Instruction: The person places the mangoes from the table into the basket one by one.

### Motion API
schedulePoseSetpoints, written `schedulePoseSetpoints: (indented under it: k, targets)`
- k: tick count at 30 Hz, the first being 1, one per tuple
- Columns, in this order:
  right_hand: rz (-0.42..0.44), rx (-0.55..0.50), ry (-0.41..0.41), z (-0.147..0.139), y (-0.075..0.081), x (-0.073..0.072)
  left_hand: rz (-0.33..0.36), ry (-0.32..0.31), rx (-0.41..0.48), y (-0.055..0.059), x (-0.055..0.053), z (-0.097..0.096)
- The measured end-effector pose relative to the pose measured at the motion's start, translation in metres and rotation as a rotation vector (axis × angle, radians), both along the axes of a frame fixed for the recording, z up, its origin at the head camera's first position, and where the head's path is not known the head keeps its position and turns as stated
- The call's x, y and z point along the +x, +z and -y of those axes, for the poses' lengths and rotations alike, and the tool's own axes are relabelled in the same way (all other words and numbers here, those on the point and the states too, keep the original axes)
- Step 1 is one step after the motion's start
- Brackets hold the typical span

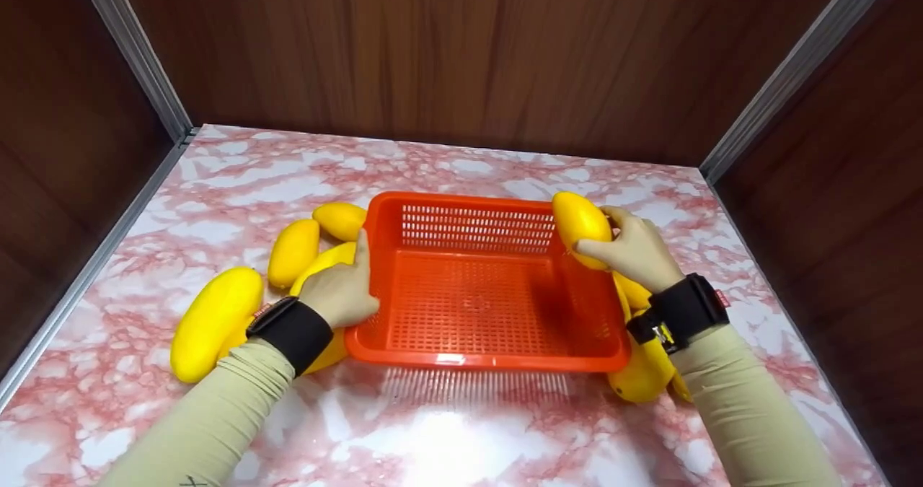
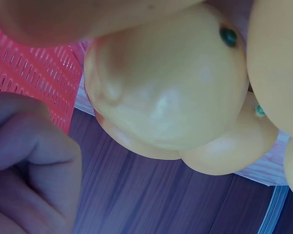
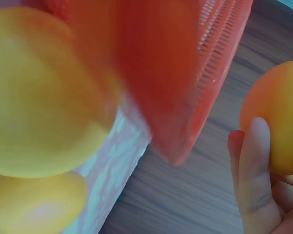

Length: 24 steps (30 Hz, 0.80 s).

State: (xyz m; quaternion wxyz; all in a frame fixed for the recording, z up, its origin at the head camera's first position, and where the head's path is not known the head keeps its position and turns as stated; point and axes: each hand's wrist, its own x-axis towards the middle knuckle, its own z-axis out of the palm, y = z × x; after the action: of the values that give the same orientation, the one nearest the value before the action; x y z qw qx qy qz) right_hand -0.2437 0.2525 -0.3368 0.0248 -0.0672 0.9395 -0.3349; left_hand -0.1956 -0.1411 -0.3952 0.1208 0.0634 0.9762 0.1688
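A yellow mango (image 1: 583,221) is held in my right hand (image 1: 638,249), thumb on the near side, above the right rim of a red-orange plastic basket (image 1: 490,361). The right wrist view shows fingers (image 3: 255,165) against that mango. My left hand (image 1: 339,288) is at the basket's left rim, index finger extended along it and thumb over the inner wall. Other fingers (image 2: 36,146) look curled beside the slotted wall in the left wrist view. Under and beside this hand lie several mangoes (image 2: 185,92).
Left of the basket are loose mangoes (image 1: 216,321), one (image 1: 339,220) near its far corner. More mangoes (image 1: 642,371) lie to the right, partly under the right wrist. The marbled pink and white tabletop (image 1: 447,444) is bounded by brown wood-grain panels (image 1: 447,61) with metal corner posts.
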Motion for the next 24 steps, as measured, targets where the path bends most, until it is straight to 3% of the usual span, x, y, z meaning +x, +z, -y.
schedulePoseSetpoints:
  k: [6, 14, 24]
  targets:
    - [0.028, -0.024, 0.021, 0.007, 0.005, -0.001, 0.004, 0.000, 0.004, 0.000, -0.001, -0.001]
    - [-0.011, -0.053, 0.052, 0.023, 0.006, -0.004, 0.007, 0.002, 0.014, 0.000, 0.000, -0.001]
    - [-0.044, -0.060, 0.050, 0.042, -0.007, -0.010, 0.007, 0.005, 0.013, 0.000, -0.001, 0.000]
